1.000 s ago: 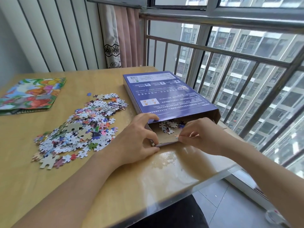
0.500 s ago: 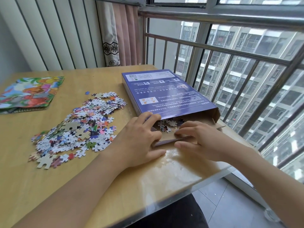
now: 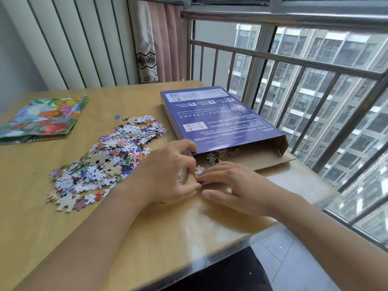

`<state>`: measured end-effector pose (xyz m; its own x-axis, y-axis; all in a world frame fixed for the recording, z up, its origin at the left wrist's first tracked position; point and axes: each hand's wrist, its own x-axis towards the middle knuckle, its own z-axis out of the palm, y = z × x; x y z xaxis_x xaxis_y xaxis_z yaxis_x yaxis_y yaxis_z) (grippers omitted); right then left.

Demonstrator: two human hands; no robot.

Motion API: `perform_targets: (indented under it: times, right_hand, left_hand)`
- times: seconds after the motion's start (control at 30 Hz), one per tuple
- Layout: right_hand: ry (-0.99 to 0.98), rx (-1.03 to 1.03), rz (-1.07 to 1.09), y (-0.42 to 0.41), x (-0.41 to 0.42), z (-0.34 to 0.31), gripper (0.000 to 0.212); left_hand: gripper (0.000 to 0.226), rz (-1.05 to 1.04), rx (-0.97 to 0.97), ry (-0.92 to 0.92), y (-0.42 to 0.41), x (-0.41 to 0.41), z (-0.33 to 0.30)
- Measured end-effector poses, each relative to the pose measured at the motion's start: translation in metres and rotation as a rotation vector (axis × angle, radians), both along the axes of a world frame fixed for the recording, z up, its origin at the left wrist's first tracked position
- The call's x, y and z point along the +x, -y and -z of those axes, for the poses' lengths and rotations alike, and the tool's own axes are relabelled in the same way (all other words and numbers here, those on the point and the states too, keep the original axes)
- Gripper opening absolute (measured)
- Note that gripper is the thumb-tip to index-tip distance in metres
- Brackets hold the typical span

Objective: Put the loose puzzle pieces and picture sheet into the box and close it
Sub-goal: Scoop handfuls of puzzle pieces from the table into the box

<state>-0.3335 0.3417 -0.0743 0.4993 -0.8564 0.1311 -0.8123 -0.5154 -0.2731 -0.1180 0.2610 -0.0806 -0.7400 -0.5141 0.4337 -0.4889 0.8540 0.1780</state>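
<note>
The box (image 3: 214, 116) lies flat on the table (image 3: 147, 238), blue printed face up, its open end toward the person with a brown flap (image 3: 270, 159) folded out at 3 o'clock of the hands. A few pieces (image 3: 212, 157) show inside the mouth. The left hand (image 3: 168, 175) sits at the near left corner of the opening, fingers curled; what they hold I cannot tell. The right hand (image 3: 233, 185) lies flat, fingers straight and close together, tips at a loose piece (image 3: 199, 169). The pile (image 3: 109, 158) spreads at 9 o'clock of the box; the sheet (image 3: 44, 118) lies at 10 o'clock.
</note>
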Motion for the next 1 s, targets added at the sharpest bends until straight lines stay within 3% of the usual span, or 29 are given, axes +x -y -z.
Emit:
perform_targets:
  times: [0.27, 0.43, 0.5, 0.57, 0.67, 0.73, 0.8, 0.87, 1.0]
  right_hand:
    - [-0.076, 0.15, 0.218, 0.025, -0.009, -0.001, 0.094]
    - [0.062, 0.041, 0.226, 0.016, -0.004, -0.003, 0.077]
    - [0.033, 0.031, 0.229, 0.013, 0.0, -0.003, 0.077]
    - [0.02, -0.026, 0.247, 0.008, 0.006, -0.004, 0.075]
    - [0.219, -0.137, 0.206, -0.004, 0.031, -0.013, 0.048]
    - [0.173, -0.023, 0.185, -0.013, 0.059, -0.016, 0.047]
    - [-0.023, 0.097, 0.275, -0.013, 0.087, -0.009, 0.061]
    - [-0.083, 0.139, 0.385, -0.005, 0.107, -0.004, 0.063]
    - [-0.063, 0.211, 0.424, 0.019, 0.129, -0.008, 0.047]
  left_hand:
    - [0.031, -0.001, 0.091, -0.034, -0.001, 0.002, -0.003]
    - [0.018, 0.013, 0.205, -0.129, 0.0, 0.007, -0.009]
    - [0.025, -0.029, 0.245, -0.166, 0.005, 0.012, -0.014]
    - [0.034, -0.126, 0.274, -0.183, 0.012, 0.021, -0.018]
    - [0.036, -0.321, 0.283, -0.133, 0.026, 0.038, -0.018]
    - [0.032, -0.467, 0.256, -0.062, 0.032, 0.049, -0.02]
    - [0.022, -0.626, 0.244, -0.025, 0.036, 0.062, -0.023]
    - [0.019, -0.768, 0.248, -0.005, 0.041, 0.076, -0.024]
    - [0.044, -0.953, 0.293, 0.065, 0.049, 0.095, -0.019]
